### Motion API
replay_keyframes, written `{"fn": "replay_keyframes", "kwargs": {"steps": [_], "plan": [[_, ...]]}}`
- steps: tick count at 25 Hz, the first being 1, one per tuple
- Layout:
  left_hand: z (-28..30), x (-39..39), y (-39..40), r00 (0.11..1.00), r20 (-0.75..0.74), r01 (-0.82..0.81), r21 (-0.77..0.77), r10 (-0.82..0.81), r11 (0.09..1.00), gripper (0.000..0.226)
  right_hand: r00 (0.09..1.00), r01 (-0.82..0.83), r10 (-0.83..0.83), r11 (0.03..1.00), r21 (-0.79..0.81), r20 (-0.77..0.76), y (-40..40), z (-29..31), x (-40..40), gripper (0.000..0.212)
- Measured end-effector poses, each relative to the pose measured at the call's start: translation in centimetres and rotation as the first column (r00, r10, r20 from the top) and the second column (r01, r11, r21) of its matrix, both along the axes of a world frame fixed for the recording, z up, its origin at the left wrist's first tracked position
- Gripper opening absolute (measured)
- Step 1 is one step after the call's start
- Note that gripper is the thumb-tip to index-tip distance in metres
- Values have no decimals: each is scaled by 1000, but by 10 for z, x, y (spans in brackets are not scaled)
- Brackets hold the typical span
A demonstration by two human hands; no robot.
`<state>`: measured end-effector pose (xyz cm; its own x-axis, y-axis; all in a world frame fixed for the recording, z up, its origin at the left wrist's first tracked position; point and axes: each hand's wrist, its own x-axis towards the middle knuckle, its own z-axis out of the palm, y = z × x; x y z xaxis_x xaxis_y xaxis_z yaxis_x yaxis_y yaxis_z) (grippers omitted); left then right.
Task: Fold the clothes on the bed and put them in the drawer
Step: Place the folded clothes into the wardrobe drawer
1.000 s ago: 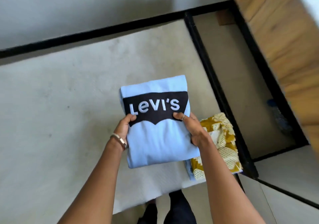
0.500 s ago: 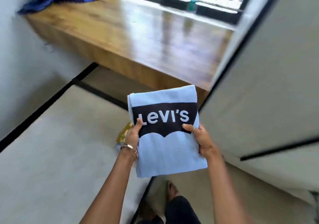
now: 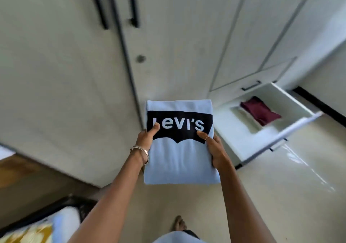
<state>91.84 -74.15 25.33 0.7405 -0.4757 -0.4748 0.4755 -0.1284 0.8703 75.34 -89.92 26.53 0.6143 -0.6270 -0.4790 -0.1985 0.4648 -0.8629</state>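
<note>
A folded light-blue shirt [image 3: 179, 160] with a black Levi's patch is held flat in the air in front of me. My left hand [image 3: 146, 139] grips its left edge, thumb on the patch. My right hand [image 3: 213, 149] grips the right edge, thumb on top too. To the right, an open white drawer [image 3: 249, 136] sticks out of the wardrobe, with a folded maroon garment [image 3: 260, 111] and a pale one beside it inside. On the bed corner at bottom left lies a yellow patterned garment [image 3: 31, 233].
Tall white wardrobe doors [image 3: 168, 46] with black handles fill the view ahead. A shut drawer [image 3: 241, 85] sits above the open one. Glossy cream floor [image 3: 280, 196] stretches right of me. My foot [image 3: 179, 224] shows below the shirt.
I have turned from the bed and wooden ledge toward the wardrobe, carrying the blue shirt in both hands. The open drawer has come into view on the right.
</note>
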Motion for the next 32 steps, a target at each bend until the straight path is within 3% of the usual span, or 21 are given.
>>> {"fn": "replay_keyframes", "kwargs": {"steps": [4,9,13,19,25,29,32], "plan": [[9,-42,-145,972,11,234,1,-234,972,33,972,235,-234,970,-69,13,-104,4,-67,25],[-2,-85,-258,932,-60,361,50,-358,931,39,920,378,-387,919,-115,-67,-180,-3,-133,21],[-27,-115,-334,895,-165,432,87,-415,897,21,879,425,-434,901,-91,-198,-245,-21,-174,18],[-78,-122,-449,833,-353,486,97,-426,869,50,916,290,-294,955,-57,-273,-375,-55,-185,19],[-125,-104,-550,855,-437,407,233,-279,883,57,929,82,-101,994,-67,-356,-504,-106,-154,34],[-172,-93,-585,877,-465,297,324,-122,898,52,875,-154,89,983,-101,-476,-568,-155,-127,61],[-214,-91,-606,889,-458,181,391,21,902,58,813,-321,237,944,-70,-531,-615,-206,-105,63]]}}
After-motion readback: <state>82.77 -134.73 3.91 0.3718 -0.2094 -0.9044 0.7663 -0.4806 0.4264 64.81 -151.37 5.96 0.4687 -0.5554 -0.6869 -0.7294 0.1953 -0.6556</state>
